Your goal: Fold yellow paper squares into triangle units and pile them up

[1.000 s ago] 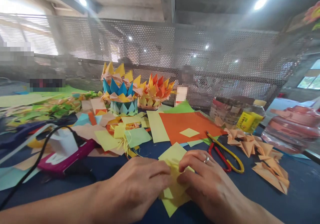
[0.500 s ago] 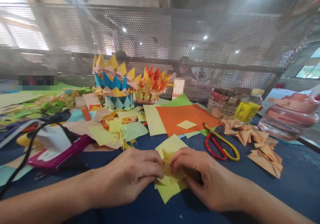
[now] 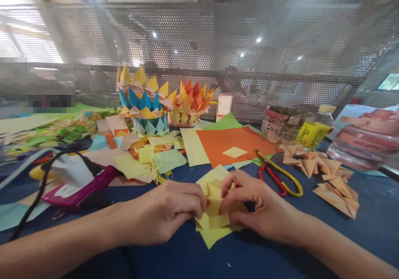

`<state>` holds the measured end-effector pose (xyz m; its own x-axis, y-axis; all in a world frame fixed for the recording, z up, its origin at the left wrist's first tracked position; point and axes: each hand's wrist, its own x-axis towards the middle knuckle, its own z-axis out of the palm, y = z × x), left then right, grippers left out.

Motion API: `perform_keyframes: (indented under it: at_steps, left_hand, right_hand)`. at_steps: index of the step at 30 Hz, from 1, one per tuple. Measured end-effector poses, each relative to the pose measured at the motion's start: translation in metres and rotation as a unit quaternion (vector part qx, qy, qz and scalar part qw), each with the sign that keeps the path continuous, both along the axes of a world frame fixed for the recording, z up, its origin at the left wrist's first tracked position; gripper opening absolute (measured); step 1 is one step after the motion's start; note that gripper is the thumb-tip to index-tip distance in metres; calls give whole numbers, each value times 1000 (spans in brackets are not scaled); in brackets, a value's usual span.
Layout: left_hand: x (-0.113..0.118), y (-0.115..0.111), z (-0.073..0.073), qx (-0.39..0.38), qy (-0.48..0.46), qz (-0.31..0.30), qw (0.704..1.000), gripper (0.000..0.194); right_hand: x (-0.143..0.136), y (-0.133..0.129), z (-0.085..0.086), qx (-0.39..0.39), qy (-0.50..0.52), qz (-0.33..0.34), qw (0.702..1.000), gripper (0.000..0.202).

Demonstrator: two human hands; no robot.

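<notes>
A partly folded piece of yellow paper (image 3: pixel 214 202) lies on the dark blue table at front centre, over another pale yellow sheet whose corners stick out below and above it. My left hand (image 3: pixel 171 212) has its fingers closed on the left edge of the folded paper. On the right side, my right hand (image 3: pixel 257 206) rests with curled, slightly spread fingers, the fingertips touching the paper's surface. Part of the paper's right side is hidden under that hand.
Red-and-yellow scissors (image 3: pixel 279 177) and folded peach papers (image 3: pixel 338 196) lie right. Behind are an orange sheet (image 3: pixel 215 146), paper crowns (image 3: pixel 143 104), a bottle (image 3: pixel 314 131) and a pink jug (image 3: pixel 364 139). A magenta tool (image 3: pixel 77 189) with a black cable sits left.
My right hand has lifted and opened its fingers a little, uncovering more of the folded paper. My left hand stays at the left edge. The view has shifted slightly.
</notes>
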<state>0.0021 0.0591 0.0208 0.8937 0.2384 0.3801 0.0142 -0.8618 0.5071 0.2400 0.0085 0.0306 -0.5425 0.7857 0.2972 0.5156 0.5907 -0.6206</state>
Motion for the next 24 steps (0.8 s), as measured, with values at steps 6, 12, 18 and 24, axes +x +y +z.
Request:
perform_keyframes:
  at_steps: [6,12,18,24]
  left_hand:
    - [7,3,-2,-81,-27,34,996,13]
    - [13,1,-8,-107,-58,96,988,9]
    - [17,-1,-11,-90,-56,117,987,11]
    - [18,-2,-13,-75,-56,117,989,13]
  right_hand:
    - [-6,1,-5,-5,-23,13,1000,6]
    - [-11,2,-12,-22,-48,-49,997,12]
    - [-17,2,-12,-30,-63,-86,994,13]
    - [-20,1,-12,-27,-65,-95,993,13]
